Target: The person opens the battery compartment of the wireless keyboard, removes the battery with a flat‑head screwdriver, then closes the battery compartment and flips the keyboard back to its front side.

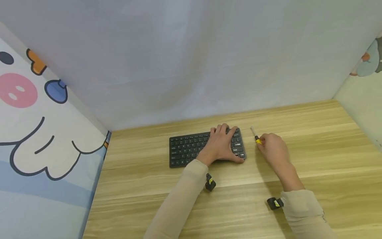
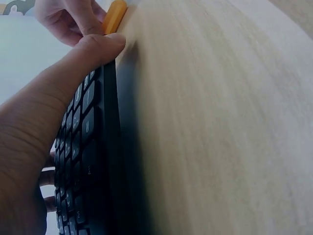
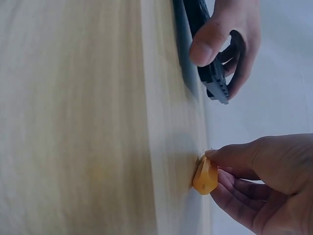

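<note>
Left hand (image 1: pixel 220 146) spread wide across the keyboard (image 1: pixel 189 149), thumb at the near long edge, fingers reaching the far one; this span presumably secures both edges at once. Right hand (image 1: pixel 274 149) pinches the screwdriver (image 1: pixel 257 138), which sits to the left hand's right; gripping the handle (image 3: pixel 206 177) appears to leave the shaft (image 1: pixel 253 130) free, pointing away from the right hand. Keyboard: thin, rectangular, apparently dark plastic. Handle: yellow, faceted end. Shaft: slender, metallic. Table (image 1: pixel 238 205) beneath both hands: wood-grained.

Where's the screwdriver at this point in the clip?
In the head view, the screwdriver is right of center, just beyond the right end of the keyboard, pinched by the right hand.
</note>
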`<action>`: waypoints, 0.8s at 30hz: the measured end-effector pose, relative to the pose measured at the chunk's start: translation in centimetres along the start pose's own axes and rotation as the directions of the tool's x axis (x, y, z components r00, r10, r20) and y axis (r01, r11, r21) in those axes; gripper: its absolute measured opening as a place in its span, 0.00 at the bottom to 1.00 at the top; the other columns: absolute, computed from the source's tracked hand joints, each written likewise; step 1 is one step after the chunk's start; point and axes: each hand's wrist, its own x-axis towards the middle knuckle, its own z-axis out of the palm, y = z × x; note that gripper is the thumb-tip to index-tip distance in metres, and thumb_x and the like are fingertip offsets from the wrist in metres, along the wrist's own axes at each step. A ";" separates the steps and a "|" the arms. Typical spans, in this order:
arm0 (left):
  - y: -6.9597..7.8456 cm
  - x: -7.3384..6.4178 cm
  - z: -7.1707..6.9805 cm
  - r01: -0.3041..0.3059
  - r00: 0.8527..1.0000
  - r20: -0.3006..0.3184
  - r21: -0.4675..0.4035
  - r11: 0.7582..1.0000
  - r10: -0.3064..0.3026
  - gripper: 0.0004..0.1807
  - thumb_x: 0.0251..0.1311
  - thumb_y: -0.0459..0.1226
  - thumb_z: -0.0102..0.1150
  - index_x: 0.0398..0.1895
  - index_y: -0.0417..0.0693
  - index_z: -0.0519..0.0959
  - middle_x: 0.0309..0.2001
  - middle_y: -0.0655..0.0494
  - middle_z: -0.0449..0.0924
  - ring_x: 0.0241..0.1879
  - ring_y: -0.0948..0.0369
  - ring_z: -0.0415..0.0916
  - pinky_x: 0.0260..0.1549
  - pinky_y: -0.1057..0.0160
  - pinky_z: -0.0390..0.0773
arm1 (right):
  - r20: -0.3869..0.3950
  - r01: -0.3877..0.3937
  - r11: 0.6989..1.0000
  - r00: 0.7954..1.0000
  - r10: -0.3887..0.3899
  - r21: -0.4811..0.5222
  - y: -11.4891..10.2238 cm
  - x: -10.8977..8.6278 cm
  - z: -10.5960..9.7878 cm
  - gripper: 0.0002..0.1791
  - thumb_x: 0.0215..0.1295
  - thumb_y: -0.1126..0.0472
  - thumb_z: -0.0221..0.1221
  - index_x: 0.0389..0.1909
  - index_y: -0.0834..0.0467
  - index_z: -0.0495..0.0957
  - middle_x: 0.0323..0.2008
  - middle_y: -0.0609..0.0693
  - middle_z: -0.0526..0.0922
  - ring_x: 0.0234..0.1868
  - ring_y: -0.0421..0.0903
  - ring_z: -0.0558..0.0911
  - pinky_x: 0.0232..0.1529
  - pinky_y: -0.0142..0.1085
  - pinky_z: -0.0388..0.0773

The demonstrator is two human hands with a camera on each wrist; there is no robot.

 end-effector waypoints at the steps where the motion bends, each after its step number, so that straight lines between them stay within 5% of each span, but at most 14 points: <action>1: -0.1 0.0 -0.1 -0.004 1.000 0.000 0.003 1.000 0.004 0.72 0.33 0.80 0.66 0.82 0.62 0.53 0.72 0.52 0.62 0.69 0.56 0.63 0.71 0.48 0.63 | -0.001 0.001 1.000 1.000 -0.001 0.002 0.0 0.0 0.0 0.16 0.68 0.64 0.63 0.48 0.73 0.82 0.45 0.71 0.86 0.44 0.66 0.87 0.42 0.55 0.85; 13: -0.2 -0.4 -2.5 -0.077 0.993 -0.095 -0.009 0.997 0.076 0.72 0.31 0.82 0.65 0.83 0.66 0.51 0.71 0.54 0.62 0.66 0.58 0.64 0.65 0.53 0.67 | -0.026 -0.007 1.000 1.000 0.007 0.010 0.2 0.1 0.0 0.16 0.66 0.62 0.65 0.48 0.72 0.83 0.43 0.69 0.87 0.41 0.64 0.87 0.42 0.55 0.84; 24: -0.1 -0.9 -5.3 -0.118 0.980 -0.172 -0.120 0.986 0.097 0.73 0.30 0.79 0.69 0.83 0.68 0.49 0.68 0.56 0.63 0.65 0.58 0.65 0.65 0.53 0.67 | -0.025 0.005 1.000 1.000 -0.005 0.031 0.4 0.4 0.2 0.17 0.65 0.62 0.66 0.48 0.72 0.83 0.42 0.69 0.87 0.38 0.63 0.87 0.38 0.54 0.85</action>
